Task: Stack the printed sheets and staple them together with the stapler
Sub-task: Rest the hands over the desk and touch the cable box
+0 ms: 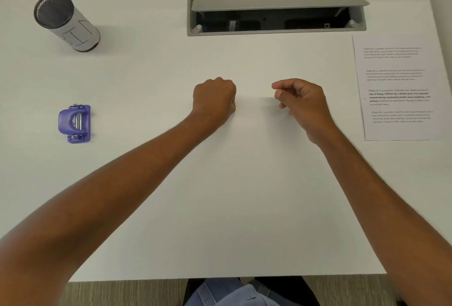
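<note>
White desk [244, 183] with open grey cable tray [276, 12], wood-grain floor [122, 293] below.

Two hands are counted: a left hand [214, 100] and a right hand [303, 105]. One purple stapler [74, 123], one mesh-topped cylinder [68, 24], one cable hatch [276, 2] and one printed sheet [396, 85] are seen on one table [244, 207].

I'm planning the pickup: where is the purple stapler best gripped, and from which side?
Come from above, probably with the left hand, the nearer one. Set the grip across the two long sides of the purple stapler, thumb opposite fingers: it lies flat and compact on the desk.
</note>
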Motion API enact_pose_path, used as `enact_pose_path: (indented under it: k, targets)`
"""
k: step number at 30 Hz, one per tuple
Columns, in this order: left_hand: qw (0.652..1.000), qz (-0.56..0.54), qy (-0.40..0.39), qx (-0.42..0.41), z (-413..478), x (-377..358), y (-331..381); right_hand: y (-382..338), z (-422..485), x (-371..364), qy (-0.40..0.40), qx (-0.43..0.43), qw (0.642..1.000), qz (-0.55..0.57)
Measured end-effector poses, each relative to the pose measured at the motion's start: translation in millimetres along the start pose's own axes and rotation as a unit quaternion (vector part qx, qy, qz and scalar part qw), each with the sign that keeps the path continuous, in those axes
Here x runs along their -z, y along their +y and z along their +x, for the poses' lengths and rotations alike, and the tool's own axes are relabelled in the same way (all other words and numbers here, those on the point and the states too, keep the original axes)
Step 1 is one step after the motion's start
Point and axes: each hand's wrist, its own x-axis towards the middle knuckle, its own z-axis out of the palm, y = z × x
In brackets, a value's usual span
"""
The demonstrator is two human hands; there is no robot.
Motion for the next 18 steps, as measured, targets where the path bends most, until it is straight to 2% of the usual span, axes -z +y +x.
enact_pose_path:
  k: [11,18]
  targets:
    - [0.999,0.024,-0.013,-0.03,-4,-4,5,3,-4,-3,-0.001,-0.005,1.0,0.003]
    - [0.997,-0.064,0.024,-0.024,-7,-19,-9,3,-12,-5,-0.002,-0.009,1.0,0.003]
